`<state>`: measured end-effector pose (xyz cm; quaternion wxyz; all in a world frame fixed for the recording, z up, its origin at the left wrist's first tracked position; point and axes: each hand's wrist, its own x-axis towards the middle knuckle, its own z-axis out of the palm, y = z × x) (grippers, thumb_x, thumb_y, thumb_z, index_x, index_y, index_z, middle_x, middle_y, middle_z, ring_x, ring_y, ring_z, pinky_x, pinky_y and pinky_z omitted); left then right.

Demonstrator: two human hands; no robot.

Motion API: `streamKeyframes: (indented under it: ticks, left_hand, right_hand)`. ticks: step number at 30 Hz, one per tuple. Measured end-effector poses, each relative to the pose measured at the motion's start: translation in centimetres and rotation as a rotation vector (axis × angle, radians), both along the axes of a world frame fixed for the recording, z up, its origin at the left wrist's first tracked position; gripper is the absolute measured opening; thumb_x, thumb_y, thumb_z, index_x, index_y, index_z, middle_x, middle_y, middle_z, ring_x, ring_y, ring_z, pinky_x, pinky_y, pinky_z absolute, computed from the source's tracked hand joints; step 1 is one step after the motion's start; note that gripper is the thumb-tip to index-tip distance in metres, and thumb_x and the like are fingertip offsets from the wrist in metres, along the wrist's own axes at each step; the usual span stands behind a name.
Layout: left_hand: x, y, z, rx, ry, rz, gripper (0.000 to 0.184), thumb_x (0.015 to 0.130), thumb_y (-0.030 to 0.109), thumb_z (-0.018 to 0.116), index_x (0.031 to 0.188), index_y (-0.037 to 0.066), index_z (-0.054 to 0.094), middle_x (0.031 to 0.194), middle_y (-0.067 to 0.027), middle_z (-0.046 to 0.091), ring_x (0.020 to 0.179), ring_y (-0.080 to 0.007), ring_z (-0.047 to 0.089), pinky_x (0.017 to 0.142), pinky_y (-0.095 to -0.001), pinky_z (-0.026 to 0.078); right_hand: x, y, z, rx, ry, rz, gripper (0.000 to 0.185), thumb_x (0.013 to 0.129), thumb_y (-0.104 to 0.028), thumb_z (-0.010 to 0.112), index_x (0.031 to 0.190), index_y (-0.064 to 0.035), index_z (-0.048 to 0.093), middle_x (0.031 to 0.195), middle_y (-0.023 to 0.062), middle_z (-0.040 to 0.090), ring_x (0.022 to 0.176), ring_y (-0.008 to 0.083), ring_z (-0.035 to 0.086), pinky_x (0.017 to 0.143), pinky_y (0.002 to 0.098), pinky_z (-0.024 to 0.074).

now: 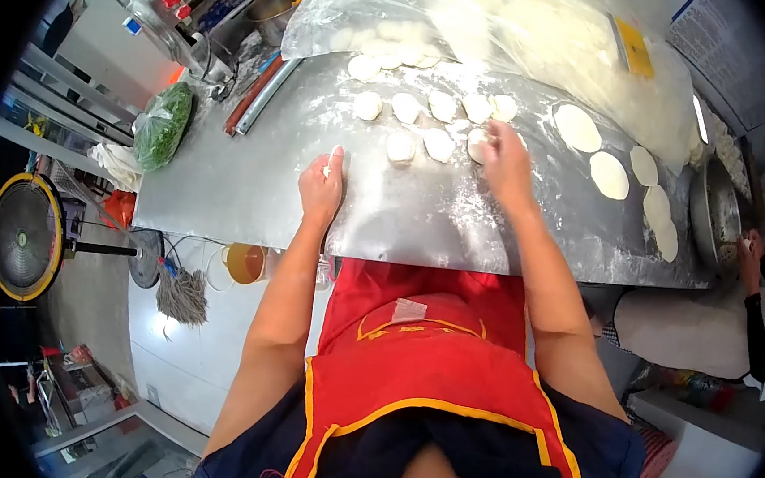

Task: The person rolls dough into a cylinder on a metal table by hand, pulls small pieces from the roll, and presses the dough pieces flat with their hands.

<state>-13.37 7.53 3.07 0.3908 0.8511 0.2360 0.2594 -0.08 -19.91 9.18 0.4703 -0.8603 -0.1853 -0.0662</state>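
On the floured metal table [253,175], small dough rounds [404,108] lie in two uneven rows ahead of me. My right hand [505,163] is over the right end of the nearer row, its fingers at a dough piece [477,145] that they partly cover. What the fingers grip, if anything, is hard to make out. To the left of the rows, my left hand [322,185] rests upright near the table's front edge, fingers curled together, with a small whitish bit showing at them. Flat dough discs [609,175] lie on the right.
Plastic sheeting [525,26] covers dough at the back. A rolling pin [255,94] and metal rod [269,95] lie left, near a bag of greens [163,127]. A co-worker's hands [750,254] are beside a metal bowl [715,211] at right. A fan [25,236] stands left.
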Motion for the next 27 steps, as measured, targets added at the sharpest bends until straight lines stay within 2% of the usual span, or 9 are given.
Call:
streamKeyframes:
  ticks: [3, 8, 11, 15, 16, 19, 22, 25, 27]
  left_hand:
    - [-0.1, 0.1, 0.0, -0.037, -0.021, 0.003, 0.046, 0.097, 0.037, 0.054, 0.072, 0.0, 0.063, 0.061, -0.0123, 0.059, 0.058, -0.0269, 0.057, 0.058, -0.0378, 0.043]
    - [0.5, -1.0, 1.9, -0.38, -0.026, -0.033, 0.047, 0.097, 0.035, 0.057, 0.064, 0.002, 0.06, 0.052, -0.0006, 0.053, 0.044, -0.0099, 0.048, 0.046, -0.0261, 0.04]
    - [0.7, -2.6, 4.1, -0.509, 0.054, -0.037, 0.046, 0.097, 0.035, 0.057, 0.064, 0.002, 0.059, 0.052, -0.0006, 0.052, 0.043, -0.0087, 0.047, 0.043, -0.0255, 0.038]
    - [2.4, -2.1, 2.7, -0.374, 0.134, -0.002, 0.053, 0.092, 0.041, 0.06, 0.064, -0.004, 0.061, 0.053, -0.0129, 0.056, 0.05, -0.0228, 0.056, 0.054, -0.0362, 0.044]
    - [2.9, -2.2, 3.4, -0.275, 0.159, 0.046, 0.056, 0.09, 0.044, 0.061, 0.065, -0.006, 0.06, 0.058, -0.0215, 0.057, 0.059, -0.0335, 0.059, 0.062, -0.0429, 0.045]
    - [3.9, -2.1, 5.7, -0.196, 0.21, 0.011, 0.052, 0.089, 0.043, 0.062, 0.07, -0.006, 0.064, 0.066, -0.0261, 0.059, 0.07, -0.0379, 0.061, 0.068, -0.0448, 0.046]
    - [6.7, 0.0, 3.9, -0.068, 0.226, -0.033, 0.044, 0.086, 0.042, 0.066, 0.09, -0.002, 0.068, 0.087, -0.0237, 0.065, 0.087, -0.0359, 0.064, 0.076, -0.0429, 0.048]
    - [8.9, 0.3, 2.7, 0.175, 0.049, 0.021, 0.047, 0.083, 0.04, 0.069, 0.113, 0.004, 0.064, 0.11, -0.02, 0.063, 0.101, -0.0354, 0.061, 0.085, -0.0424, 0.048]
    - [10.2, 0.0, 2.8, 0.199, 0.16, -0.028, 0.045, 0.08, 0.035, 0.074, 0.111, 0.005, 0.065, 0.118, -0.0187, 0.061, 0.104, -0.0338, 0.06, 0.088, -0.0417, 0.047]
  right_hand:
    - [0.6, -3.4, -1.8, -0.072, 0.038, -0.009, 0.029, 0.086, -0.007, 0.063, 0.114, -0.0011, 0.059, 0.098, 0.0165, 0.068, 0.086, 0.0309, 0.067, 0.078, 0.0375, 0.0523]
    - [-1.6, -3.2, -2.2, -0.028, 0.093, 0.027, 0.025, 0.087, -0.008, 0.062, 0.111, -0.0008, 0.06, 0.094, 0.0152, 0.068, 0.083, 0.0277, 0.067, 0.077, 0.0362, 0.052]
    - [-2.6, -2.0, -2.0, -0.002, 0.089, 0.069, 0.024, 0.088, -0.009, 0.062, 0.11, -0.001, 0.06, 0.095, 0.0159, 0.068, 0.082, 0.0271, 0.067, 0.076, 0.0358, 0.0519]
    - [-3.3, -0.6, -1.9, -0.01, 0.1, 0.129, 0.026, 0.087, -0.01, 0.062, 0.111, -0.0007, 0.06, 0.097, 0.0173, 0.068, 0.083, 0.0295, 0.066, 0.076, 0.0366, 0.0518]
    - [-3.4, -0.4, -1.9, -0.011, 0.095, 0.141, 0.026, 0.087, -0.01, 0.062, 0.111, -0.0007, 0.06, 0.097, 0.0175, 0.068, 0.083, 0.0297, 0.066, 0.077, 0.0367, 0.0517]
    - [-3.7, 0.1, -1.7, -0.017, 0.076, 0.168, 0.027, 0.087, -0.009, 0.062, 0.112, -0.0007, 0.06, 0.099, 0.0178, 0.068, 0.082, 0.0289, 0.066, 0.077, 0.0369, 0.0516]
    - [-4.0, 0.2, -1.7, -0.017, 0.089, 0.181, 0.028, 0.087, -0.009, 0.062, 0.113, -0.0007, 0.06, 0.099, 0.0175, 0.068, 0.08, 0.0277, 0.065, 0.076, 0.0363, 0.0516]
    - [-3.7, -0.2, -2.3, -0.001, 0.075, 0.166, 0.027, 0.087, -0.009, 0.062, 0.113, -0.0009, 0.06, 0.099, 0.017, 0.068, 0.081, 0.0271, 0.065, 0.076, 0.0358, 0.0516]
    - [-3.5, -0.7, -2.3, 0.006, 0.098, 0.143, 0.027, 0.087, -0.009, 0.062, 0.113, -0.0009, 0.06, 0.099, 0.0169, 0.068, 0.081, 0.0265, 0.065, 0.077, 0.0357, 0.0516]
